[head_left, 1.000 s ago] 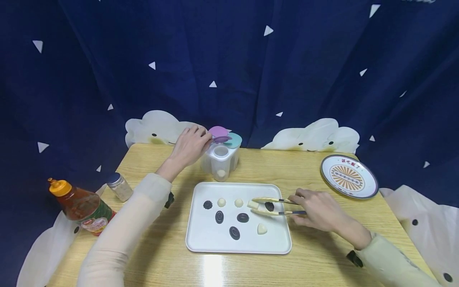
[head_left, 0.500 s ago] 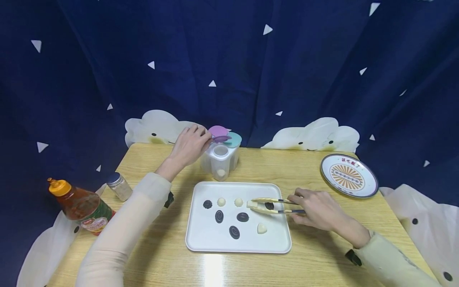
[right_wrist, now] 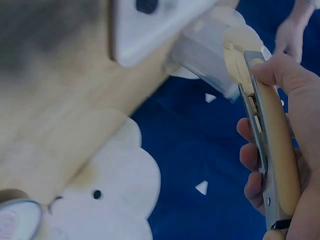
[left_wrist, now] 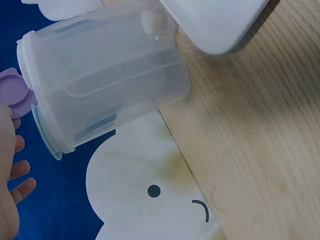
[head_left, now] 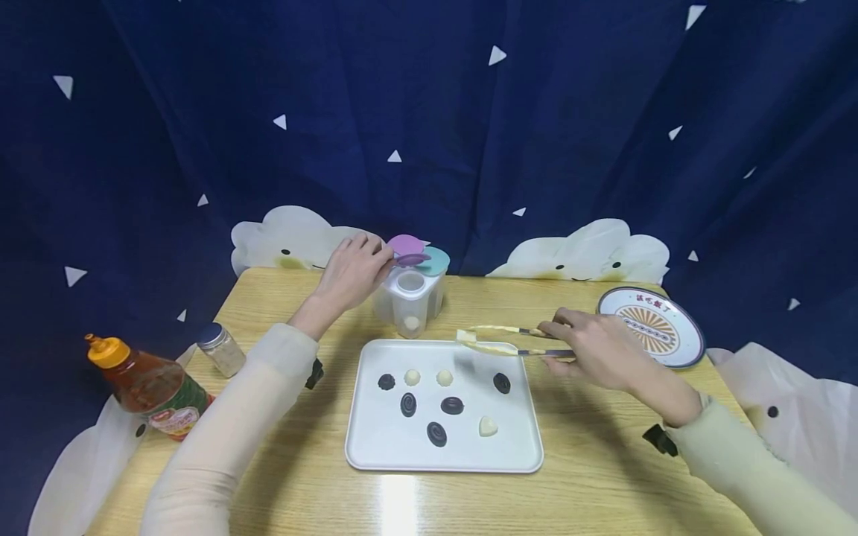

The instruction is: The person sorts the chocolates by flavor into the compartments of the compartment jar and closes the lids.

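My right hand (head_left: pixel 596 350) grips a pair of tongs (right_wrist: pixel 275 145), and their cream tips pinch a small white block (head_left: pixel 465 336) above the far edge of the white tray (head_left: pixel 362 454). My left hand (head_left: pixel 355 269) pinches a raised purple lid (head_left: pixel 412 260) on a clear divided container (head_left: pixel 410 305). That lid's compartment stands uncovered, and a pale round piece (head_left: pixel 412 323) lies at its bottom. Several dark pieces (head_left: pixel 452 406) and a few white ones, one a white heart (head_left: pixel 488 426), rest on the tray.
A sauce bottle with a yellow cap (head_left: pixel 144 391) and a small jar with a dark lid (head_left: pixel 221 348) stand at the left. A patterned plate (head_left: pixel 684 350) lies at the right rear. A dark blue curtain (head_left: pixel 429 112) hangs behind the table.
My right hand has raised the tongs and the white block off the tray and moved them away from me toward the container. The left hand stays at the lid.
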Action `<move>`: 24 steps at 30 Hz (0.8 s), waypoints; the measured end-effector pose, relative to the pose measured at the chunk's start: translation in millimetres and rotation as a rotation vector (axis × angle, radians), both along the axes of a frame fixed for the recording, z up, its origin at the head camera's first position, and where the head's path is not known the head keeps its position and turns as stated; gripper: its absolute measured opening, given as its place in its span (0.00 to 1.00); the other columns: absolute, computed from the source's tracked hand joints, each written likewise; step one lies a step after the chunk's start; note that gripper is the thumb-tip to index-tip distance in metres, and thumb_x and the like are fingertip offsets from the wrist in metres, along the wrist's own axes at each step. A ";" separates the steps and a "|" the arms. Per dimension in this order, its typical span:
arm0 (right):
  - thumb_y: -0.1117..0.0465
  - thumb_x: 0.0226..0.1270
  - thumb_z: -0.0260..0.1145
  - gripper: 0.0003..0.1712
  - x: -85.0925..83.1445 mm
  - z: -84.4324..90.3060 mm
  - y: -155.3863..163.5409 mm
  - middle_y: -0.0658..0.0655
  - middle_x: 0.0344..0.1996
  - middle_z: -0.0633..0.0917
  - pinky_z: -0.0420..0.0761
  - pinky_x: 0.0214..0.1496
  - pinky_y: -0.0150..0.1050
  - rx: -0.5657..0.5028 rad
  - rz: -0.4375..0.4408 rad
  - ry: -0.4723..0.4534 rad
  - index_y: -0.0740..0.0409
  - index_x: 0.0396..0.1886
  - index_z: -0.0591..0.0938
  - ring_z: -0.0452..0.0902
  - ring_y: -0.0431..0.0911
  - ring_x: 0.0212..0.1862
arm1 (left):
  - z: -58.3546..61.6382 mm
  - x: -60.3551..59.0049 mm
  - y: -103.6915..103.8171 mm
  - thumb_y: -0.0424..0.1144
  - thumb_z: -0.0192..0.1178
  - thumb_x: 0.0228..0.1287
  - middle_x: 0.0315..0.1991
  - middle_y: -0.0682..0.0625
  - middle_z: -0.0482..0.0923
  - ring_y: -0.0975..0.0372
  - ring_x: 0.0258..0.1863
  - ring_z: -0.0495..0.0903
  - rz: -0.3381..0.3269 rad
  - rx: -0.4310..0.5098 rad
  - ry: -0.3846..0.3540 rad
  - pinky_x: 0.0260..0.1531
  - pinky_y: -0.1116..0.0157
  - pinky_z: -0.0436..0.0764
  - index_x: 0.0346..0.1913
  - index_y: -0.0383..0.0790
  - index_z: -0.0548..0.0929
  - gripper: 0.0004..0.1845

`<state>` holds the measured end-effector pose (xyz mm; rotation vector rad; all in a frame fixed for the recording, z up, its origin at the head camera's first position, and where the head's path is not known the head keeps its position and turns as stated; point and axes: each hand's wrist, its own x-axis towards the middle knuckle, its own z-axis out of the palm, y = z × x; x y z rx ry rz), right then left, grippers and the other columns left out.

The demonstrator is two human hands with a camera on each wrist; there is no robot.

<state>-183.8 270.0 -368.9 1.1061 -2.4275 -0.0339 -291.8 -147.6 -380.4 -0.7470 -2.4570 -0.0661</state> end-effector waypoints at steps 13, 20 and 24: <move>0.46 0.56 0.75 0.23 -35.1 33.4 -31.7 0.53 0.34 0.85 0.69 0.17 0.41 -0.078 0.027 0.047 0.53 0.48 0.89 0.76 0.45 0.22 | -1.1 -0.9 0.0 0.44 0.59 0.80 0.43 0.43 0.84 0.47 0.45 0.80 -0.007 0.005 0.018 0.42 0.53 0.79 0.46 0.42 0.83 0.09; 0.44 0.58 0.74 0.23 -51.3 36.4 -50.7 0.52 0.33 0.85 0.69 0.17 0.42 -0.090 0.008 0.050 0.52 0.48 0.89 0.76 0.45 0.22 | -1.6 -0.6 -0.6 0.44 0.59 0.79 0.42 0.44 0.83 0.48 0.44 0.79 -0.017 0.011 0.030 0.41 0.54 0.78 0.45 0.42 0.83 0.10; 0.43 0.58 0.74 0.25 -60.0 36.5 -59.6 0.53 0.33 0.86 0.72 0.18 0.45 -0.089 0.003 0.039 0.53 0.49 0.90 0.78 0.46 0.23 | -2.0 -2.0 -0.5 0.44 0.59 0.80 0.43 0.44 0.83 0.48 0.43 0.79 -0.012 0.005 0.027 0.41 0.54 0.78 0.45 0.42 0.83 0.10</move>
